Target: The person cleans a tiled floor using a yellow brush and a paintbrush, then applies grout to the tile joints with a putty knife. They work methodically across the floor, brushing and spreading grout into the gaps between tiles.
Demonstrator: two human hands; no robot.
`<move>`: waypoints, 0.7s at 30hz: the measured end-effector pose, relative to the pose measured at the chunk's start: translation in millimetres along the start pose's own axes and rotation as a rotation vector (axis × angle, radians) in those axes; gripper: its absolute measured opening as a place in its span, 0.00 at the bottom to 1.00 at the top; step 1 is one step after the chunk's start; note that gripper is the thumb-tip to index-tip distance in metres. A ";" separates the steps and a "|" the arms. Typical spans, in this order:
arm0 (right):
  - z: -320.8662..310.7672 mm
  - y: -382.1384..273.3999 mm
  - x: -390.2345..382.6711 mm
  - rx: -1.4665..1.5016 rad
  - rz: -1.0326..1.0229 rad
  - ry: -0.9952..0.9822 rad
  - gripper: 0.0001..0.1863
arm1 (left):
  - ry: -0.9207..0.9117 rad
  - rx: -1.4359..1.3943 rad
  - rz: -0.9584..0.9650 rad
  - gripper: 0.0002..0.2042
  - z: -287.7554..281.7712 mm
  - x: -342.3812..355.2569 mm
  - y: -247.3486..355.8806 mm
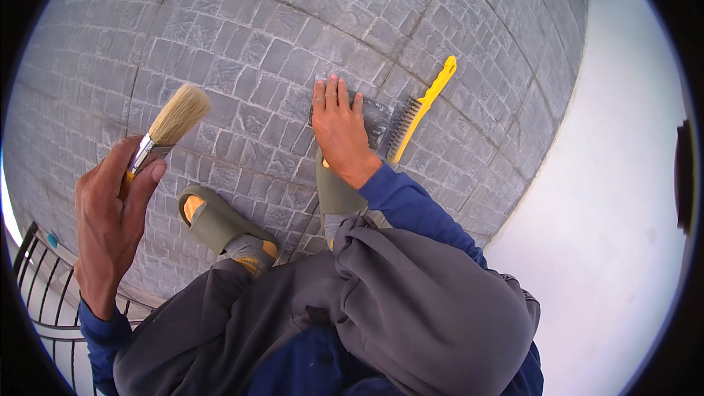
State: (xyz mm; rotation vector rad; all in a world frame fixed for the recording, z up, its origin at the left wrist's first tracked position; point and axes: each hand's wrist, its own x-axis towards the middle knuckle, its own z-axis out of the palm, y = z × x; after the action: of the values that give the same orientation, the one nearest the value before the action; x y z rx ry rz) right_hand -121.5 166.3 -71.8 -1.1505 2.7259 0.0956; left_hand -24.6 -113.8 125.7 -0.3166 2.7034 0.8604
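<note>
Head view looks straight down on grey paving (257, 37) made of small stone blocks, and I see both hands at work over it. My left hand (110, 213) is raised at the left of the picture, curled into a fist around the handle of a paintbrush (165, 128); the thumb presses along the metal ferrule, and the pale bristles point up and to the right, clear of the ground. My right hand (339, 128) lies flat on the stones near the middle, fingers straight and close together, palm down on a grey sheet (374, 114) that shows only past the fingertips and at the hand's right edge. I cannot tell what the sheet is made of. The hand presses on it rather than pinching it.

Just beside that sheet, to the right, lies a wire brush (414, 114) with a yellow handle, its handle end pointing up and right, its dark bristle block nearest the hand. It rests on the paving, and the hand does not touch it.

Below the hands I see two olive slippers (213, 220) on the stones, grey trousers (411, 308) and blue sleeves (411, 205). A white wall (623, 213) fills the right side, and a dark railing (37, 279) shows at the lower left.
</note>
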 end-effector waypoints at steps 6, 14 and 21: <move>3.9 3.0 3.7 -0.052 0.018 0.005 0.29 | -0.004 -0.002 -0.026 0.14 -2.4 -1.9 0.0; -2.2 -3.6 -0.1 -0.041 0.041 -0.080 0.29 | 0.024 0.010 -0.006 0.13 -2.8 -0.6 -1.4; -15.4 8.7 16.1 0.027 0.027 0.023 0.28 | -0.011 -0.025 -0.023 0.14 0.2 -0.1 1.8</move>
State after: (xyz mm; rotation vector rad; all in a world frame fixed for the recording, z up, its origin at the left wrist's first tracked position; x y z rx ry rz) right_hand -140.9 159.0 -59.8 -1.1142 2.7546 0.0497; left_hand -25.0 -112.3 126.5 -0.3461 2.6755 0.8877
